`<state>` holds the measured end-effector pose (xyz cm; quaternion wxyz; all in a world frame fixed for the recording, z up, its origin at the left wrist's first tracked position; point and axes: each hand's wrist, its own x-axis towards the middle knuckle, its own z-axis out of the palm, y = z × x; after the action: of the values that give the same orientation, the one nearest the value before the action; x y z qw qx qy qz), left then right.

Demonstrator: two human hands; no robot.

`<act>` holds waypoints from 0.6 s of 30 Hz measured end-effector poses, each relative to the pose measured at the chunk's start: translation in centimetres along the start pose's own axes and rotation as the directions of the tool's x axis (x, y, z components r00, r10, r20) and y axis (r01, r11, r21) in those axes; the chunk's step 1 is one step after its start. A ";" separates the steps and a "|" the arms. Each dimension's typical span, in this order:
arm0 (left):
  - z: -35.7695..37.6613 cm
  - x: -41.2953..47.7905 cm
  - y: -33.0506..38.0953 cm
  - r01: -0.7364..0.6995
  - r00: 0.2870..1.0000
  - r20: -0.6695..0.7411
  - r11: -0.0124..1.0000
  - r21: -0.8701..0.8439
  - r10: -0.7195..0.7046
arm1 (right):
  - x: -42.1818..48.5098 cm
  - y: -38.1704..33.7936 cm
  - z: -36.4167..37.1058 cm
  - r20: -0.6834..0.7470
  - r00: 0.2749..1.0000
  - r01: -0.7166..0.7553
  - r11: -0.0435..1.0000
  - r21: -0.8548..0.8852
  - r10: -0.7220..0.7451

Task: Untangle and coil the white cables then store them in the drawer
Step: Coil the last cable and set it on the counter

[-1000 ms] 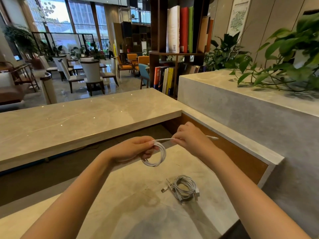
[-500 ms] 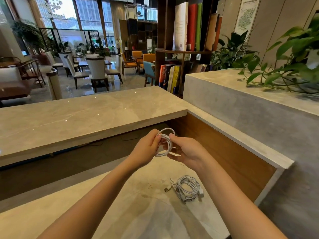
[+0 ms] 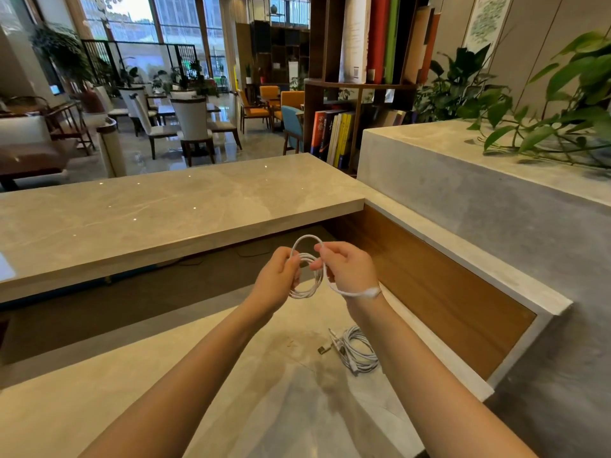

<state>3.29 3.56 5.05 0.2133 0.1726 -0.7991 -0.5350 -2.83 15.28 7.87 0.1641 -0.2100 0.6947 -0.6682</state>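
White cable [image 3: 305, 276], coiled, is held mid-frame above the worktop [image 3: 165, 391], pinched by left hand [image 3: 276, 282] and right hand [image 3: 350, 271] fingers; another coiled cable [image 3: 358, 350] lies lower right.

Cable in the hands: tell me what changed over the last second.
The right hand, which held the tail stretched out sideways from the coil, came in against the left hand and laid another loop on the cable; the free end now drapes around the right wrist. Both hands rose a little. The left hand kept its grip on the coil. The bundle on the counter stayed put.
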 end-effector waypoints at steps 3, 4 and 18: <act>-0.7 0.1 0.4 0.000 1.000 -0.025 1.000 -0.001 0.000 | 0.8 1.1 -0.8 -0.056 0.981 0.161 0.943 -0.292 -0.185; -0.9 0.1 0.6 0.016 1.000 -0.003 0.999 -0.030 -0.016 | 1.0 1.5 -1.0 -0.035 0.978 0.181 0.917 -0.357 -0.207; 1.0 0.0 -1.3 -0.072 0.982 -0.144 0.951 0.302 0.120 | 0.5 0.9 0.5 0.120 0.947 -0.299 0.954 0.002 0.297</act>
<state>2.84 3.81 3.51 0.2745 0.2056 -0.8577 -0.3831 -3.05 14.66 6.95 0.3060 -0.1401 0.7007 -0.6291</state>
